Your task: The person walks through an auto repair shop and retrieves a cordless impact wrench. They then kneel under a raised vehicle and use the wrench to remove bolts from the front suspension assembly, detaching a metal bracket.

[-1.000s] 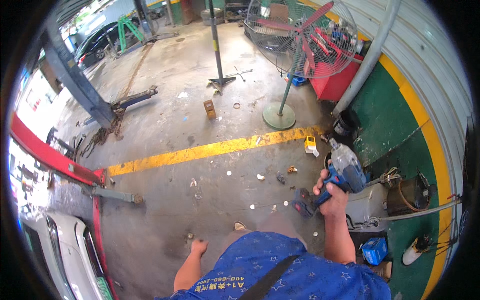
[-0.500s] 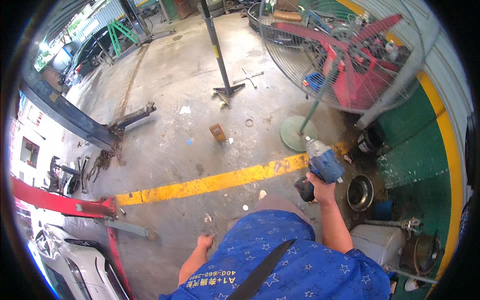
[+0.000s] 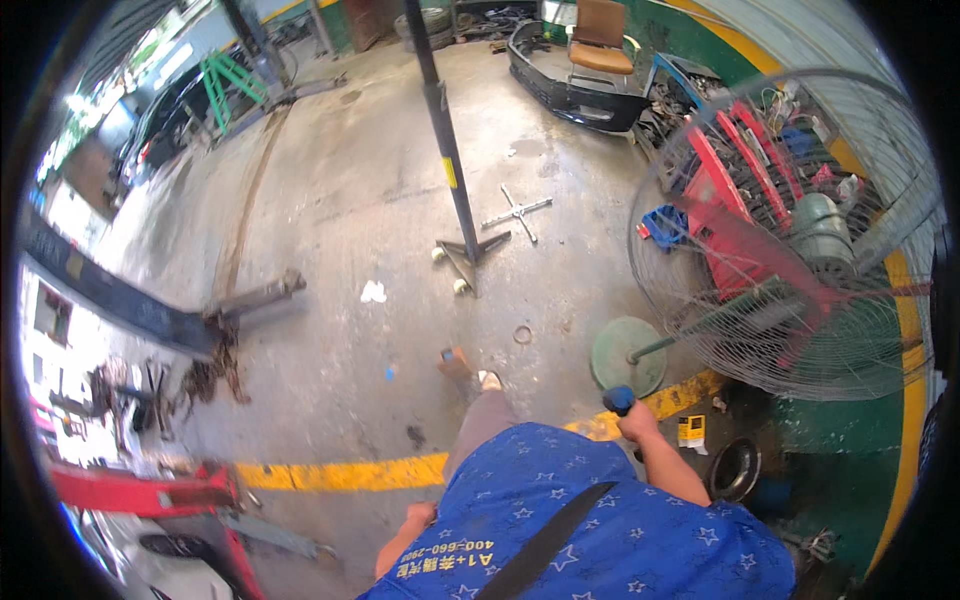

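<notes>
The right hand (image 3: 640, 424) is holding the blue tool (image 3: 619, 400) over the yellow stripe (image 3: 330, 477), fingers clamping on it. The left hand (image 3: 421, 513) is hanging on the stripe's near side; it is showing too little to tell whether its fingers are apart or together. Beyond the stripe, the fan base (image 3: 612, 358) is standing and a cross wrench (image 3: 518, 212) is lying farther off.

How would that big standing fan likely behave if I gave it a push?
The fan may tip, as its broad wire cage sits atop a thin pole. Its round base lies flat, so it probably won't roll. The cage looks thin-wired and might flex.
</notes>
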Demonstrator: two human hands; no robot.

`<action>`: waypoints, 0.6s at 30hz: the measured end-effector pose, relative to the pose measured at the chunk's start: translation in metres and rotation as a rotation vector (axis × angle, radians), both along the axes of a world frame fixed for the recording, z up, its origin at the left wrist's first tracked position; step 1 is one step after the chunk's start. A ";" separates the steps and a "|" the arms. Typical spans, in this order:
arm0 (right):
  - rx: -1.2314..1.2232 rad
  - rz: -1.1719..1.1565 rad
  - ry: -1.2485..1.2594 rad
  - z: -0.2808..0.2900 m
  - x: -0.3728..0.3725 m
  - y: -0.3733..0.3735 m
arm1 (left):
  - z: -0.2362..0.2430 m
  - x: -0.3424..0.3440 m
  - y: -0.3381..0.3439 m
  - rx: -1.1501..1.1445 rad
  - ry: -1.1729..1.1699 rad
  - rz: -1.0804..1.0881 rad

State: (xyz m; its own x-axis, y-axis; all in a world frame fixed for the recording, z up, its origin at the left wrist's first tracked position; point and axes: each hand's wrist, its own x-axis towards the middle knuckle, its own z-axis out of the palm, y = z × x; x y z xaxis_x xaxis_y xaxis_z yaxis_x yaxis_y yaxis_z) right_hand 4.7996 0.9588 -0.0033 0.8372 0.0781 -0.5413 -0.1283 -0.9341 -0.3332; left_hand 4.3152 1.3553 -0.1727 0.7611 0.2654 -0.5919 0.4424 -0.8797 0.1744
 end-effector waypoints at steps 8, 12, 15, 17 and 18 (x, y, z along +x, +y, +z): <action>-0.192 -0.499 0.458 -0.050 0.053 0.017 | 0.064 0.477 0.258 -0.346 -0.274 0.607; -0.312 -0.329 0.621 -0.069 0.038 0.045 | 0.159 0.784 0.260 -0.488 -0.276 0.295; -0.303 -0.359 0.725 -0.101 0.039 0.081 | 0.193 0.970 0.195 -0.515 -0.319 0.030; -0.248 -0.500 0.767 -0.117 0.046 0.112 | 0.205 1.060 0.137 -0.670 -0.248 -0.028; -0.214 -0.566 0.784 -0.120 0.048 0.133 | 0.210 1.093 0.117 -0.686 -0.247 -0.136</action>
